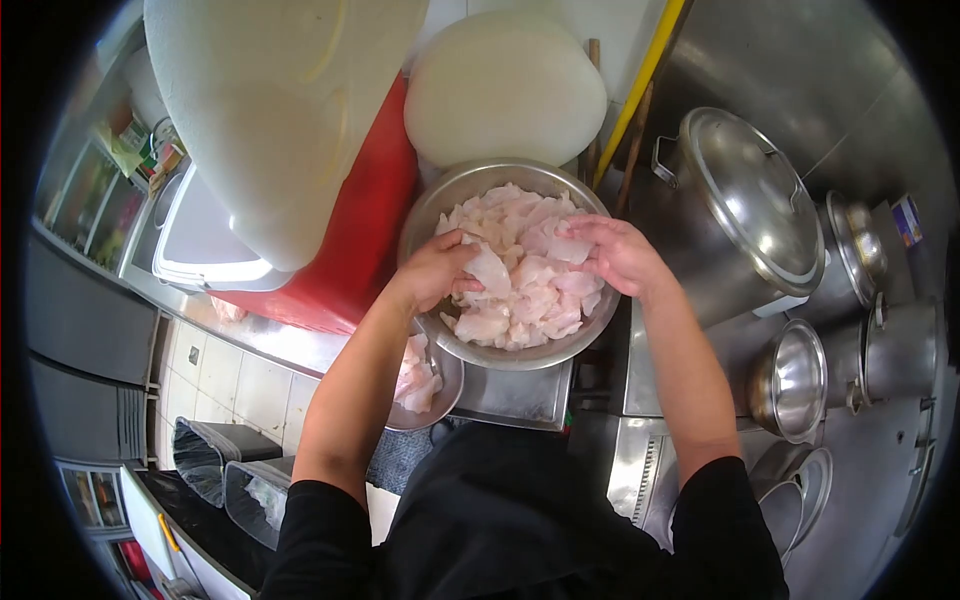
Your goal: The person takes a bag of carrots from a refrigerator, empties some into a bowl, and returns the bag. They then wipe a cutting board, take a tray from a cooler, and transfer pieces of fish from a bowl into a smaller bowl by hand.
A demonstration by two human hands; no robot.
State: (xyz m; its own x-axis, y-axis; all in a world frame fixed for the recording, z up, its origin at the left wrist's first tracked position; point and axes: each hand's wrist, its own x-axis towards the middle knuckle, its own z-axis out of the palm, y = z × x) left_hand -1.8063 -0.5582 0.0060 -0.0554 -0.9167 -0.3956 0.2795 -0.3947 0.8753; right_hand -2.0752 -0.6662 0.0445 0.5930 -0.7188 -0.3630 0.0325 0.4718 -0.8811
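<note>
A wide steel bowl (420, 222) in front of me is heaped with pale pink slices of raw meat (530, 300) that look like chicken. At the left side of the heap, my left hand (438, 270) is closed with a raw chicken piece (488, 270) between thumb and fingers. On the other side, my right hand (622, 254) grips another raw chicken piece (557, 243), its fingers bent over the heap. Below my left forearm, a smaller metal bowl (447, 385) contains more raw chicken (415, 378), partly hidden by the arm.
To the left stands a red cooler (365, 240) with a large pale slab (270, 110) above it. A rounded whitish object (505, 90) is behind the bowl. Rightward are a lidded stockpot (745, 200) and a steel bowl (790, 380). Lined bins (215, 450) stand on the floor at left.
</note>
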